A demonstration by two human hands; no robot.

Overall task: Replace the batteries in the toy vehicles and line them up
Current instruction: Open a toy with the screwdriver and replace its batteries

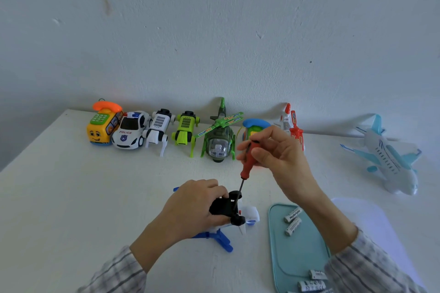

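White table (71, 197) — pale scuffed wall (214, 31) behind.

A pale wall (214, 31) fills the upper half of the view, painted off-white with a faint blue-grey cast. Small scuffs, chips and hairline cracks are scattered over it; a brownish smudge (107, 6) is seen upper left and a tiny dark speck (310, 62) at right. A white table (59, 185) is pushed against the wall, its back edge touching it and its left corner visible. The tabletop is matte, slightly marked. Light is soft and even, daylight-like; only weak shadows are cast at the wall base.
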